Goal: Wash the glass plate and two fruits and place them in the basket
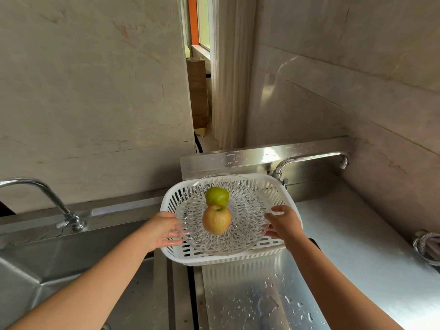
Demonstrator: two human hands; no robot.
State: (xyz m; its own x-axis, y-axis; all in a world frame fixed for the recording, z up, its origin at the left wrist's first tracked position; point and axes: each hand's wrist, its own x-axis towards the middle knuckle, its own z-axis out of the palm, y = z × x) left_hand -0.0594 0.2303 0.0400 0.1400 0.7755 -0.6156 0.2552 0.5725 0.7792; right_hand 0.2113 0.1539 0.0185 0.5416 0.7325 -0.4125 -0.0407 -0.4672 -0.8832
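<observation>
Glass is what I am holding: the glass plate [222, 214] is over the white basket [234, 257], which sits at the back left corner of the wet metal counter [352, 236]. My left hand [164, 231] pinches the plate's left rim and my right hand [283, 225] pinches the right rim. The red apple [216, 219] and green fruit [217, 196] sit on it, touching. I think wet glass is slippery, heavy and easy to break, so both rims are the safe place to hold.
</observation>
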